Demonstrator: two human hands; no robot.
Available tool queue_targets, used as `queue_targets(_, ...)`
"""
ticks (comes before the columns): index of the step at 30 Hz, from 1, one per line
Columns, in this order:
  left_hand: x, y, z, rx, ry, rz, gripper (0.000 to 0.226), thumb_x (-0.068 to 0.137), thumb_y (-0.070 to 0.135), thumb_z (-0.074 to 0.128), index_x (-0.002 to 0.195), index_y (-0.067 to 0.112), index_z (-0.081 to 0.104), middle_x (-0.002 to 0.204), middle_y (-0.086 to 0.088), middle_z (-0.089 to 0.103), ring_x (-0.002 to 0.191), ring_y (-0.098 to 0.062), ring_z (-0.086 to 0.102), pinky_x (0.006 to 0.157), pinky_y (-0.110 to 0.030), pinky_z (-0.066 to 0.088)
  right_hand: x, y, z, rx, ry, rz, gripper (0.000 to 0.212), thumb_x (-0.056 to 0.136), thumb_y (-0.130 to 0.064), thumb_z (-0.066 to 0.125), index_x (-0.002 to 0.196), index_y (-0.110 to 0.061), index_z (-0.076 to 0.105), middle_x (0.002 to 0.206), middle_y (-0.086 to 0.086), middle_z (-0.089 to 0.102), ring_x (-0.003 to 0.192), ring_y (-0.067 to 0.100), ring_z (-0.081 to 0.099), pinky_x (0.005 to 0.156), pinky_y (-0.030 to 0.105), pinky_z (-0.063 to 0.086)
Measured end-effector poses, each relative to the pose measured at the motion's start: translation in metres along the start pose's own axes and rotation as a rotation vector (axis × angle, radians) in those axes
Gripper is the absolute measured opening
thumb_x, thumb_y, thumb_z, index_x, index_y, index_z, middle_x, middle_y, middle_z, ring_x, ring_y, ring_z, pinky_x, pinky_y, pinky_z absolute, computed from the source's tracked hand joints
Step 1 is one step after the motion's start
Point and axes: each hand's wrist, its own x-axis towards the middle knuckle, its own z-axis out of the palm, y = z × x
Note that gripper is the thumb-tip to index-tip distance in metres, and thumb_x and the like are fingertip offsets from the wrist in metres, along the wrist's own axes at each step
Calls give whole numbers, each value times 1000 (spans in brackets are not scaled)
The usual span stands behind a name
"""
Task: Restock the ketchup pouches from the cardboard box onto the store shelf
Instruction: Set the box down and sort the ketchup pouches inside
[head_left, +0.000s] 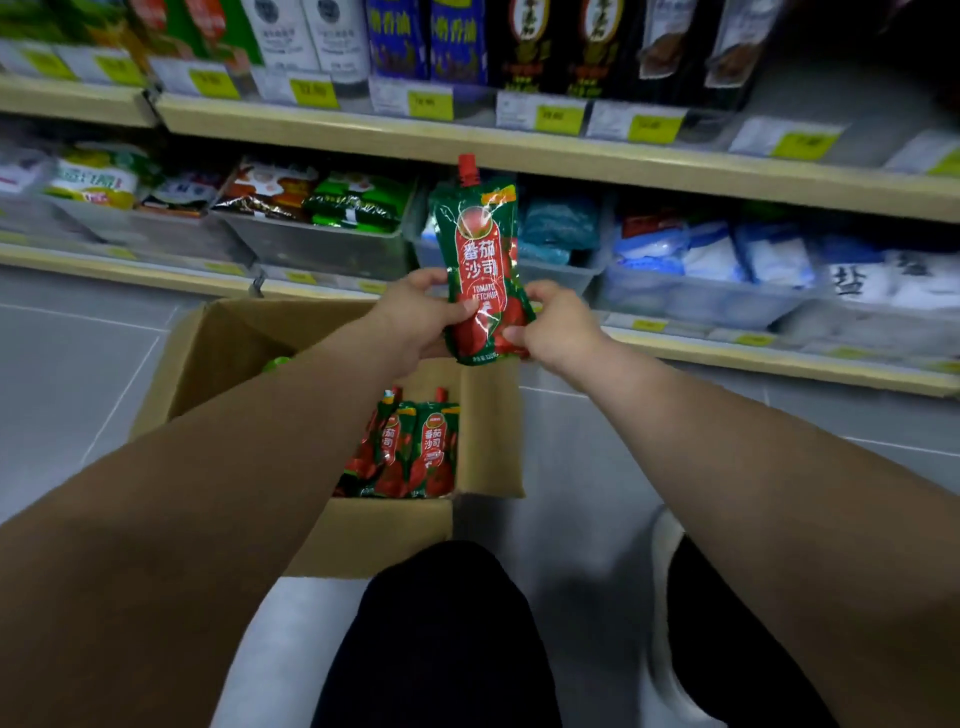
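A green and red ketchup pouch (480, 260) with a red cap stands upright in the air above the cardboard box (228, 343). My left hand (421, 312) grips its lower left edge and my right hand (558, 322) pinches its lower right edge. The open box sits on the floor below my arms, with several more ketchup pouches (410, 452) lying in its near right part. Behind the held pouch runs the lower store shelf (727, 353), lined with clear bins.
A grey bin of dark and green packets (317, 208) stands left of the held pouch; bins of blue and white bags (717, 260) stand to its right. The upper shelf (467, 135) carries bottles and yellow price tags. My knees and grey floor tiles fill the foreground.
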Motion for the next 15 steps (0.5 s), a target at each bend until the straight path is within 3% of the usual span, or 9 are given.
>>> queue_targets(3,-4,28,42,27,-57,112,42,80,8,70,114,25,52,98,0,68,77,-10,66,56,-26,53,-6,-3,-48,-60,80,-28,51,66,-6,78,109,-14,51,97,2,60,87,19,59,75,28,48)
queue_targets(6,-11,49,84,42,-106,208,46,81,5,69,119,20,49,99,-2,68,79,-13,66,61,-26,52,-13,5,-91,-37,163,-42,60,58,-6,83,110,-13,52,101,2,62,94,19,60,80,28,48)
queue_targets(10,-17,69,147,48,-154,356,46,81,-2,66,122,11,50,103,-8,66,92,-21,65,81,-35,54,-19,22,-149,-100,323,-61,57,60,-13,83,111,-11,60,105,6,67,91,20,59,75,25,43)
queue_targets(13,-19,82,190,68,-170,446,46,81,1,68,124,7,53,103,-6,66,86,-12,65,71,-20,55,-21,34,-190,-62,457,-97,51,62,-9,80,108,-12,60,103,7,68,86,19,58,72,25,41)
queue_targets(15,-18,91,221,119,-154,513,44,80,5,69,122,10,57,104,-6,66,89,-14,64,76,-24,54,-22,44,-218,-43,518,-127,51,64,-6,78,110,-13,59,101,4,67,88,21,60,72,25,41)
